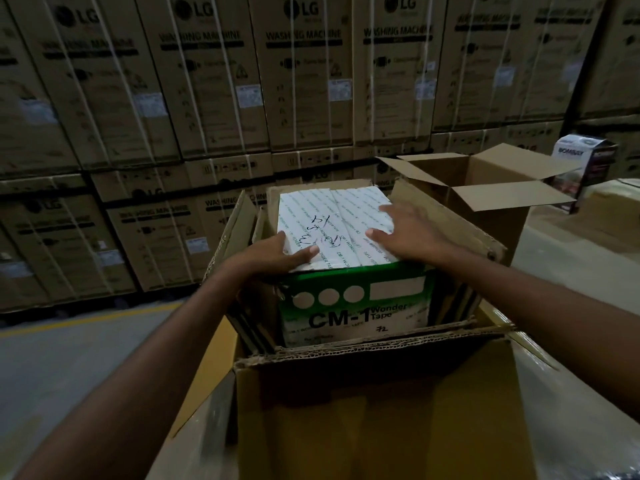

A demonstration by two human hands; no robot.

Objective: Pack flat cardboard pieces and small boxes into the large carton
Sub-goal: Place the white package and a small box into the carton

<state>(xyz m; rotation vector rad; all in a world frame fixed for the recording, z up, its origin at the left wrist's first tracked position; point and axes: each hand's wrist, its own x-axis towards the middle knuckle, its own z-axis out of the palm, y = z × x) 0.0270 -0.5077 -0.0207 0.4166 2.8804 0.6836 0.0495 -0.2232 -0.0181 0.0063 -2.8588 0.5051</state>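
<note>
Two hands are resting on top of the green and white tape box [353, 306], which is sitting inside the big carton [381, 410]. The left hand [277, 254] is lying over the box's near left corner, with its thumb and one finger stretched out straight on the lid. The right hand [405, 230] is pressing flat on the right side of the lid, fingers spread and a bit blurry. Flat cardboard pieces [256, 327] are standing on edge just left and right of the box, inside the carton. Behind the box to the right, another carton [485, 209] is standing open. Far behind the box, washing machine boxes [207, 81] are making a tall wall.
</note>
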